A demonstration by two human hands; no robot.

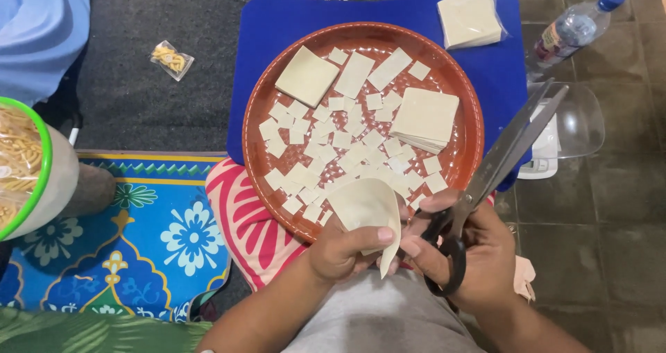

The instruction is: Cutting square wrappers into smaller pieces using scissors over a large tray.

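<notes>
From the head camera, looking straight down, the left hand (345, 250) pinches a pale dough sheet (368, 211) between thumb and fingers, the sheet curling upward at the near rim of a round reddish-brown tray (465, 158). The right hand (466, 250) is closed through the black handles of a pair of scissors (505, 155), whose long grey blades are closed together and point up and to the right, away from the sheet. The tray rests on a blue mat (263, 40) and is strewn with small cut squares (333, 145) of the same dough; a thick stack of sheets (424, 119) sits at its right side and a single larger square (306, 76) lies at its far left. Beyond the tray, on the mat's far right corner, lies a wrapped pack of sheets (470, 19), and a plastic bottle (574, 28) lies on the tiled floor to the right. At the left edge a green-rimmed container (28, 169) holds yellowish strips, near a patterned blue rug (149, 235).
</notes>
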